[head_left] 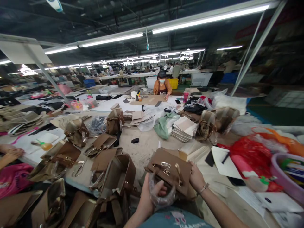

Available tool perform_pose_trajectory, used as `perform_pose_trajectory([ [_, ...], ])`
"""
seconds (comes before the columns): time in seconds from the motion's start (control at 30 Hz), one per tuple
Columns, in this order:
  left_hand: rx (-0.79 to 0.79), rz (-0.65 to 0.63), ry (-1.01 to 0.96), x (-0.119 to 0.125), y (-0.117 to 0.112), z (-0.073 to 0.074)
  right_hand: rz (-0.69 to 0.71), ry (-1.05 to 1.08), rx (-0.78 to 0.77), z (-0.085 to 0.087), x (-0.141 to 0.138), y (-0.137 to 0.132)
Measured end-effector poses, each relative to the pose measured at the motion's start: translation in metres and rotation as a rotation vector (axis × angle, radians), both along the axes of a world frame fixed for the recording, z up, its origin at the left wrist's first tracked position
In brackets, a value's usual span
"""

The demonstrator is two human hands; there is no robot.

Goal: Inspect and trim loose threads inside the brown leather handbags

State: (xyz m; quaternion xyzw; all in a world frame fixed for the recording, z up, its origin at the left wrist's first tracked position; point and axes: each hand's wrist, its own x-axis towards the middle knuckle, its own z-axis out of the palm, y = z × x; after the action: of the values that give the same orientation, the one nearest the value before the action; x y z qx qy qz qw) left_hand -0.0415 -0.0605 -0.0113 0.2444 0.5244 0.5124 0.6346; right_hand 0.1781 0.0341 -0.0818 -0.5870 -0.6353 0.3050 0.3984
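A brown handbag [174, 166] with a metal clasp is tilted toward me at the table's near edge. My left hand [152, 193] is closed around its near left side, fingers passing through the plastic-wrapped handle [163, 201]. Against the bag's right side, my right hand [196, 177] grips the edge, its fingertips partly hidden behind the flap. An open-topped brown bag [122, 172] stands just left of my left hand. Below the bag, my blue-green clothing [175, 218] shows.
Several more brown bags [65, 153] crowd the left, with scissors [79, 169] among them. Stacked panels [182, 128], a red plastic bag [255, 155] and a purple basin [285, 174] lie to the right. Another person [162, 85] sits across the table; someone's hand [10, 153] shows at far left.
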Motion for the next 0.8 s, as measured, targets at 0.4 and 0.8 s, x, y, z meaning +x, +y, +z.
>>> perform_pose_trajectory([
  [0.4, 0.237, -0.216, 0.431, -0.026, -0.002, -0.036, -0.098, -0.406, -0.076, 0.024, 0.020, -0.023],
  [0.8, -0.103, -0.053, 0.098, -0.015, 0.001, -0.047, 0.157, 0.231, -0.086, 0.028, -0.025, -0.069],
])
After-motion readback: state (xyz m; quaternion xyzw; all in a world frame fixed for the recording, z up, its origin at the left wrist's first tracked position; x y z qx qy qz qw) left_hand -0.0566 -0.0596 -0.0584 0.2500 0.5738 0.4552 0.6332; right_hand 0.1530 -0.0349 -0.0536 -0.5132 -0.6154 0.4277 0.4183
